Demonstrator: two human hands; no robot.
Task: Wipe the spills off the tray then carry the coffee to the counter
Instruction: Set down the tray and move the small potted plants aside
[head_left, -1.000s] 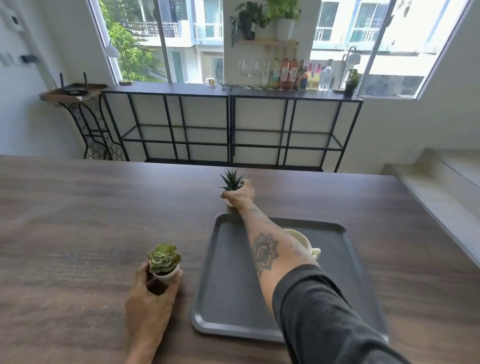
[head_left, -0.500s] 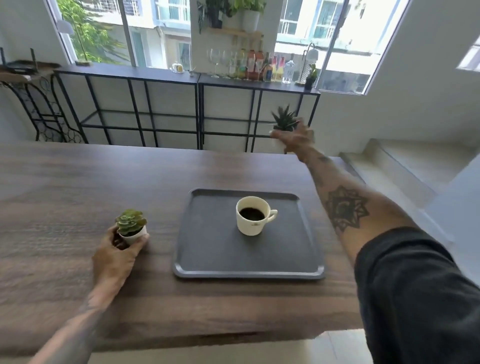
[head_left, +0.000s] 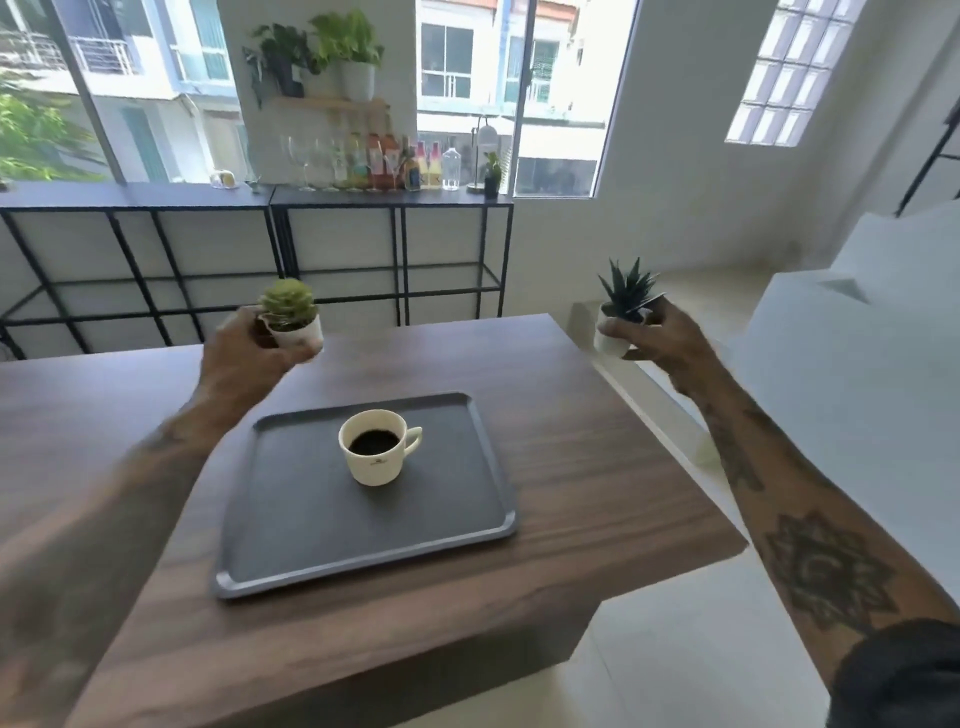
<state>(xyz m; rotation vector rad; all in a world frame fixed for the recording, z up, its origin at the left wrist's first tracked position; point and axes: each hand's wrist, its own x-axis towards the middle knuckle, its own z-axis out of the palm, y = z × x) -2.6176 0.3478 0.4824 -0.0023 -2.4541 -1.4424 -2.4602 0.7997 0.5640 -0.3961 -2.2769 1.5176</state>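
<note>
The cup of coffee (head_left: 378, 447) stands near the middle of the grey tray (head_left: 291, 540) on the wooden table (head_left: 597, 467), below and between both raised hands, touched by neither. The left hand (head_left: 244, 353) is closed around a small round succulent pot (head_left: 291, 317). The right hand (head_left: 657, 338), beyond the table's edge, grips a spiky plant pot (head_left: 621, 317).

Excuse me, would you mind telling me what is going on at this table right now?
A person is holding two small potted plants in the air. The left hand grips a round green succulent in a white pot, and the right hand grips a spiky dark green plant in a white pot. On the dark wooden table sits a grey rectangular tray with a cream cup of black coffee on it. No cloth is in view.
</note>
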